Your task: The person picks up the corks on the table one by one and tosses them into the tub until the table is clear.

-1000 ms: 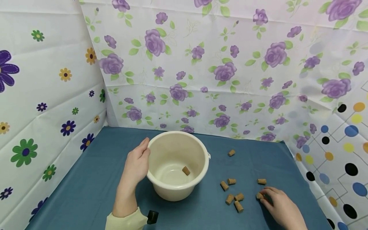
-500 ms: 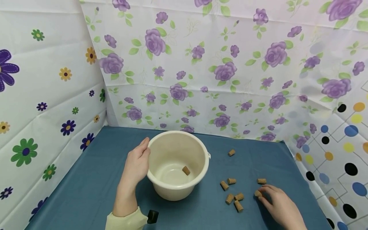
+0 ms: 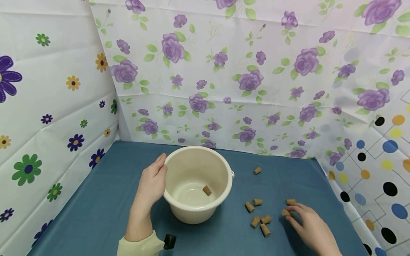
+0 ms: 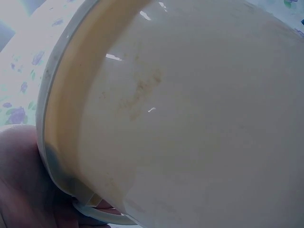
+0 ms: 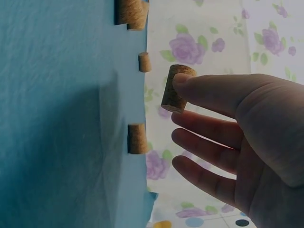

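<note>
A cream plastic bucket (image 3: 193, 215) stands left of centre on the blue cloth, with one cork (image 3: 206, 190) lying inside. My left hand (image 3: 153, 183) holds the bucket's left side at the rim; in the left wrist view the outer wall (image 4: 190, 118) fills most of the picture, and part of the fingers is hidden behind the rim and handle. At the right, my right hand (image 3: 310, 224) pinches another cork (image 5: 172, 97) between thumb and forefinger, raised off the cloth, the other fingers loosely bent. Close behind it lies one more cork (image 3: 290, 201).
Several corks (image 3: 255, 221) lie in a loose group between bucket and right hand. A lone cork (image 3: 257, 170) sits farther back. Flowered sheets (image 3: 198, 89) rise behind and at the left; a dotted sheet (image 3: 378, 199) stands at the right. A small black object (image 3: 170, 241) is by the left sleeve.
My right hand has lifted the pinched cork and shifted it slightly left and away from me. The left hand and bucket have stayed in place.
</note>
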{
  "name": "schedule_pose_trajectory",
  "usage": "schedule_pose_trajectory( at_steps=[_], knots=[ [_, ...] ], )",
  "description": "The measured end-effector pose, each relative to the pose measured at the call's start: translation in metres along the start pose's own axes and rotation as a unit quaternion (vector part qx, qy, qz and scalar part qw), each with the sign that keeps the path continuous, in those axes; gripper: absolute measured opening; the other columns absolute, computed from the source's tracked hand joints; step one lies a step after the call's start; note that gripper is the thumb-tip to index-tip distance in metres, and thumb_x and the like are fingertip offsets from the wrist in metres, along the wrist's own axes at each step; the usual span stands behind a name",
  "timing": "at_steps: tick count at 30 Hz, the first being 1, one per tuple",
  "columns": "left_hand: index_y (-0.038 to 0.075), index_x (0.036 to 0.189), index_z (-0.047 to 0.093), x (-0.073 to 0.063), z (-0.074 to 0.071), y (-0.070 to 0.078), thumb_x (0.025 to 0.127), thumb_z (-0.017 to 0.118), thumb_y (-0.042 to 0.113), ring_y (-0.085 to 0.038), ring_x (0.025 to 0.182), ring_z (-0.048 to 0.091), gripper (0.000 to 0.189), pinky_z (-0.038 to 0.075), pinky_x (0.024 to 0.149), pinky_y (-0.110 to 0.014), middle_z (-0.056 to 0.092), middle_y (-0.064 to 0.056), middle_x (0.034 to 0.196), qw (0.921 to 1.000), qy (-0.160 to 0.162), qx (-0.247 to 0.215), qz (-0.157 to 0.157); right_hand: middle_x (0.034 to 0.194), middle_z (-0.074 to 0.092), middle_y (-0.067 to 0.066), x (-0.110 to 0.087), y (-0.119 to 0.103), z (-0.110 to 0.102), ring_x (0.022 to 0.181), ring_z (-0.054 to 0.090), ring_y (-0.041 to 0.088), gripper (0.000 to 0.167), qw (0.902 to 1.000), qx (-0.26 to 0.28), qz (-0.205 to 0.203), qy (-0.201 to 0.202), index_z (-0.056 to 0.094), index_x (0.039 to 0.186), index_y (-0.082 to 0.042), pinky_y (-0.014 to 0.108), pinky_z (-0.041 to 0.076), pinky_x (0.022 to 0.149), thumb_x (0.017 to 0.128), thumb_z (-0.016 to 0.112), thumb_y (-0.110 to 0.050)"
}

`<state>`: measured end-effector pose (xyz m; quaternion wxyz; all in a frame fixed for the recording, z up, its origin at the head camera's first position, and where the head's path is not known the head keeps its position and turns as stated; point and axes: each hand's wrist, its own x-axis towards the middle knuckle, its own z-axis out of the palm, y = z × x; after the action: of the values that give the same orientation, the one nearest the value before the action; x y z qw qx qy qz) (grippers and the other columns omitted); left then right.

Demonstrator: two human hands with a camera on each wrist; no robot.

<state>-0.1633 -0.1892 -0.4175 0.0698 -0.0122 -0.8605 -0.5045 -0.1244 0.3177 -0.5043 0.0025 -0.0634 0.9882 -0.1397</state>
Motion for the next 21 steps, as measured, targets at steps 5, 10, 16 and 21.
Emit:
schedule_pose_trajectory(
  at_steps=[5,10,16,21],
  knots=[
    [0.002,0.164,0.037,0.000,0.000,0.000,0.118,0.036,0.021,-0.031,0.160,0.027,0.051,0.021,0.131,-0.053,0.034,-0.013,0.171,1.0000,0.000,-0.001,0.000,0.136,0.070,0.017,0.002,-0.007,-0.003,0.121,0.065,0.044,0.025,0.9998,0.004,-0.013,0.013,0.079,0.118,-0.018,0.062,0.058,0.090,0.096,0.083,-0.028],
    [0.002,0.165,0.037,0.000,0.000,0.000,0.118,0.036,0.021,-0.030,0.160,0.026,0.051,0.021,0.131,-0.053,0.033,-0.013,0.172,1.0000,-0.003,-0.002,-0.001,0.135,0.070,0.016,0.003,-0.018,-0.008,0.119,0.067,0.042,0.023,0.9992,0.012,-0.022,0.032,0.080,0.118,-0.019,0.060,0.059,0.086,0.097,0.082,-0.028],
    [0.003,0.165,0.037,0.000,-0.001,0.000,0.118,0.037,0.021,-0.031,0.161,0.026,0.051,0.020,0.131,-0.053,0.033,-0.013,0.172,1.0000,-0.003,-0.001,-0.003,0.135,0.070,0.013,0.006,-0.035,-0.015,0.120,0.067,0.039,0.023,0.9965,0.025,-0.046,0.065,0.079,0.118,-0.019,0.058,0.060,0.087,0.096,0.083,-0.024],
    [0.003,0.165,0.037,0.000,-0.001,0.000,0.117,0.037,0.021,-0.031,0.161,0.026,0.051,0.021,0.131,-0.053,0.033,-0.013,0.172,1.0000,-0.003,-0.004,-0.002,0.137,0.070,0.011,0.009,-0.049,-0.021,0.120,0.067,0.038,0.026,0.9931,0.033,-0.068,0.090,0.079,0.121,-0.018,0.056,0.060,0.086,0.096,0.084,-0.024]
  ],
)
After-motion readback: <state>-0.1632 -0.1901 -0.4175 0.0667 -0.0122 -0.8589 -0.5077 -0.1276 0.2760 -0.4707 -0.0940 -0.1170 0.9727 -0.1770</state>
